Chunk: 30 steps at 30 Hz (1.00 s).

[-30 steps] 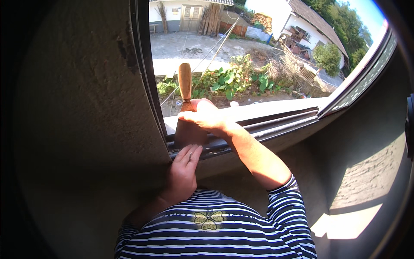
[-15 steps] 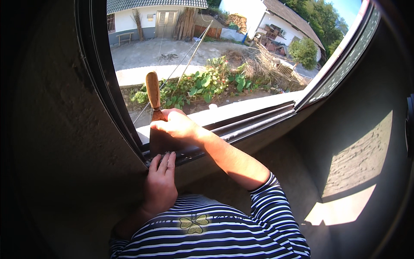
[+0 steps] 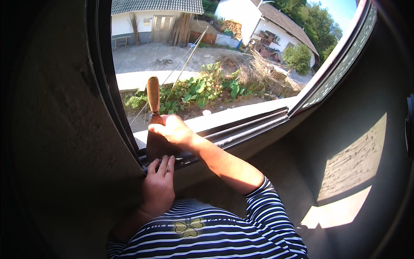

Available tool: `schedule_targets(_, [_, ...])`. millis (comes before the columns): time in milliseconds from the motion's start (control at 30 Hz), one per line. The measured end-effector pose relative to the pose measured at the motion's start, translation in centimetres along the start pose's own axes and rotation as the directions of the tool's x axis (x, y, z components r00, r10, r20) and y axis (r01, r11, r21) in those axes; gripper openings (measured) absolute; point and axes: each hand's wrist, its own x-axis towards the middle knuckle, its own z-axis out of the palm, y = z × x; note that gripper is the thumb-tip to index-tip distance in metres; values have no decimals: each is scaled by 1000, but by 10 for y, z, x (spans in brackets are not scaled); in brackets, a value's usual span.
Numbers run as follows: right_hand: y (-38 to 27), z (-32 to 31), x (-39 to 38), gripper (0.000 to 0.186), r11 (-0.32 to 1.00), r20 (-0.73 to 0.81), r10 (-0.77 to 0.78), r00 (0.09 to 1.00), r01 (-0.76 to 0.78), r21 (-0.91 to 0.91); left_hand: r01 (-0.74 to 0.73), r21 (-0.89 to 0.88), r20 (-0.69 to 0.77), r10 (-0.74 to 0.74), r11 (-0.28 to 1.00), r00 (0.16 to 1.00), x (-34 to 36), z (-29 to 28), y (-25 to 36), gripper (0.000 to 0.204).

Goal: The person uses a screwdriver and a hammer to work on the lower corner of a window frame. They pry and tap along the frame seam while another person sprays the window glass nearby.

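Observation:
My right hand [image 3: 171, 130] is closed around the neck and upper blade of a putty knife [image 3: 153, 96]. Its wooden handle points up, and its wide dark blade [image 3: 158, 147] reaches down into the left end of the window track [image 3: 241, 132]. At the blade's lower edge my left hand [image 3: 158, 186] lies with its fingers stretched out over the near rim of the track. The fingertips are at or close to the blade; whether they press on it I cannot tell. Shadow hides the blade's bottom edge.
The dark window frame [image 3: 113, 90] rises close on the left, beside a rough grey wall [image 3: 47, 108]. A sliding sash [image 3: 340, 60] stands at the right. Beyond the sunlit outer sill [image 3: 241, 113] are plants [image 3: 202, 88] and a paved yard [image 3: 142, 60].
The whole view has shifted slightly. Both hands and the putty knife keep nearly the same place at the left end of the track, with the same hold.

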Motion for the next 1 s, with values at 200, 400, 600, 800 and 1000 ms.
schedule_targets(200, [6, 0, 4, 26, 996, 38, 2, 999, -6, 92, -42, 40, -13, 43, 998, 999, 0, 5, -3, 49])
schedule_targets(400, [4, -2, 3, 27, 996, 46, 3, 999, -7, 94, -38, 0, -26, 38, 999, 999, -2, 9, -6, 48])
schedule_targets(600, [-1, -2, 0, 28, 998, -38, 51, 998, -50, 26, -38, 30, -12, 39, 999, 999, -3, 8, -7, 48])
schedule_targets(800, [5, -2, 2, 28, 996, -65, 58, 996, -53, 66, -13, 49, -12, 14, 999, 1000, -3, 11, -4, 52])
schedule_targets(1000, [5, -6, 0, 26, 965, -31, 101, 994, -90, 246, -26, 134, -54, 34, 991, 998, -3, 16, -3, 43])
